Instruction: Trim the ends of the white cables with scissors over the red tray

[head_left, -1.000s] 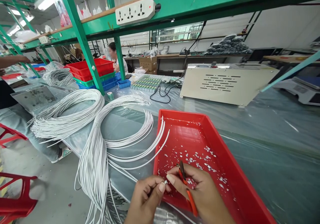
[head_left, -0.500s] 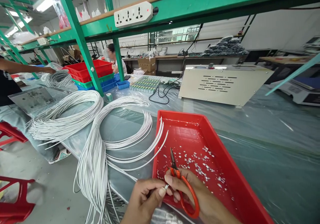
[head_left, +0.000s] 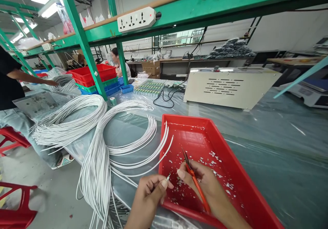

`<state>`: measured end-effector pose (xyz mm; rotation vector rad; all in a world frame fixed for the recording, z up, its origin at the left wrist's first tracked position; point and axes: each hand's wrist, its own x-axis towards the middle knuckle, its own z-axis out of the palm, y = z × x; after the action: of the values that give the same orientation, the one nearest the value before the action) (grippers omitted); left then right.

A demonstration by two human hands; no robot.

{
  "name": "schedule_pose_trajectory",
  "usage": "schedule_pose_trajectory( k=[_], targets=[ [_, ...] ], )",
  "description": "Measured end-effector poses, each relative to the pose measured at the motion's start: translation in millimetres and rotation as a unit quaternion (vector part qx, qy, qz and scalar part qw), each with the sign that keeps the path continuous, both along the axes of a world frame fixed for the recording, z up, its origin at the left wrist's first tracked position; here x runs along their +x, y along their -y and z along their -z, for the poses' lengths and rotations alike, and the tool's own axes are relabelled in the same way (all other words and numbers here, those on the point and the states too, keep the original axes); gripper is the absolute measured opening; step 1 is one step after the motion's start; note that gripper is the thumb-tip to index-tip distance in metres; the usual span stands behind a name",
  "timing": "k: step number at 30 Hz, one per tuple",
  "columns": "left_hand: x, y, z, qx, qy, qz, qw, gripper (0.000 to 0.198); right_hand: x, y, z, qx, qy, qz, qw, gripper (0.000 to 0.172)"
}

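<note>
My left hand [head_left: 152,193] pinches a white cable [head_left: 168,177] close to its end, where a short thin tip sticks up past the thumb. To its right, my right hand [head_left: 205,181] is closed on orange-handled scissors [head_left: 195,179], whose dark blades point up and away over the tray. The two hands are apart, both over the near part of a red tray [head_left: 238,167]. Small white and silvery scraps [head_left: 214,157] lie scattered on the tray's floor. Left of the tray, a thick bundle of white cables [head_left: 96,167] curves over the bench, several ends reaching the tray's rim.
A second cable coil [head_left: 69,123] lies further left. Behind the tray stands a beige metal box [head_left: 225,87] with slots. Stacked bins [head_left: 94,73] stand by a green post [head_left: 88,58]. A co-worker [head_left: 12,82] reaches toward another coil at far left; another person [head_left: 119,63] sits behind.
My right hand has moved right, away from my left hand, with the scissors turned more edge-on. The cable end now shows a thin tip above my left fingers.
</note>
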<state>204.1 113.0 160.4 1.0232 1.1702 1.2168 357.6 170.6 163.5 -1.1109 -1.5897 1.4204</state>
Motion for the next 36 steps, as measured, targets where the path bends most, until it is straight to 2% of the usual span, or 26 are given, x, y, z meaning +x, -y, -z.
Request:
schedule_pose_trajectory(
  k=[1, 2, 4, 6, 8, 17, 26, 30, 36],
  targets=[
    [0, -1, 0.0, -0.002, 0.000, -0.006, 1.000, 0.042, 4, -1, -1.8, 0.092, 0.086, 0.019, 0.992, 0.032],
    [0, -1, -0.2, -0.003, 0.000, -0.013, 1.000, 0.044, 7, -2, -3.2, 0.183, 0.171, 0.033, 0.968, 0.032],
    [0, -1, -0.8, -0.006, 0.000, -0.021, 1.000, 0.046, 11, -1, -5.0, 0.323, 0.286, 0.050, 0.901, 0.034],
    [0, -1, -1.1, -0.007, -0.001, -0.025, 1.000, 0.045, 12, 0, -5.3, 0.402, 0.327, 0.053, 0.854, 0.033],
    [0, -1, -1.1, -0.005, -0.001, -0.027, 1.000, 0.043, 11, 1, -4.5, 0.442, 0.343, 0.051, 0.827, 0.030],
    [1, -2, -1.5, -0.007, -0.006, -0.032, 0.999, 0.040, 7, 4, 6.4, 0.469, 0.386, 0.044, 0.793, 0.026],
    [3, 0, -2.8, -0.015, -0.008, -0.030, 0.999, 0.053, 3, 5, 7.3, 0.525, 0.394, 0.052, 0.753, 0.038],
    [3, 0, -3.9, -0.013, -0.006, -0.030, 0.999, 0.053, 3, 6, 7.9, 0.523, 0.393, 0.050, 0.754, 0.042],
    [2, 0, -4.9, -0.002, -0.017, -0.017, 1.000, 0.050, 5, 6, 4.6, 0.489, 0.410, 0.024, 0.769, 0.034]
  ],
)
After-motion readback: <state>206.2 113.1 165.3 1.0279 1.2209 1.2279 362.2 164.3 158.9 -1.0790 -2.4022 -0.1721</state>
